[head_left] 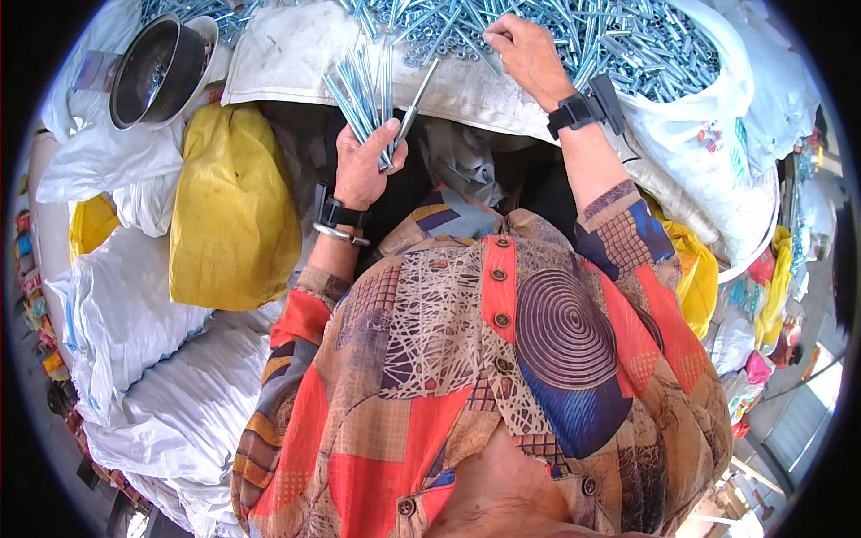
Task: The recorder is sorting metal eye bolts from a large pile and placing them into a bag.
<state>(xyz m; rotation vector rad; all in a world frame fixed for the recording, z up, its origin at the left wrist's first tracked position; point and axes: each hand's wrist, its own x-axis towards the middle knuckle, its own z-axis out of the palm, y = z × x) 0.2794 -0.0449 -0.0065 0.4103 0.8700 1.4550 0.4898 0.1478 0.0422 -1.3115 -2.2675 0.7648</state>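
"Where do we see the metal rods?"

"In two places: a bundle of long rods (363, 94) in the left hand (363, 170), and a wide, loose heap of rods (448, 22) at the far side, on a white sheet (287, 45)."

"How is that bundle held?"

"The left hand grips it near the lower ends, thumb across the front. We'd judge the low grip leaves the upper lengths free to fan out. One thicker rod (413, 112) leans right, apart from the others."

"And the right hand (531, 58)?"

"It is over the near edge of the heap, fingers bent inward. We cannot tell whether it pinches anything. The left hand is nearer the body, and we think that keeps the bundle clear of the loose metal."

"What about the far right?"

"We see short metal pieces (664, 45) piled beside a white plastic bag (731, 85), whose raised side probably stops them from rolling off. At the far left a dark bowl (157, 72) has small bits inside; its walls likely keep them apart from the heap. Nearer to us, a yellow bag (233, 215) hangs below the sheet."
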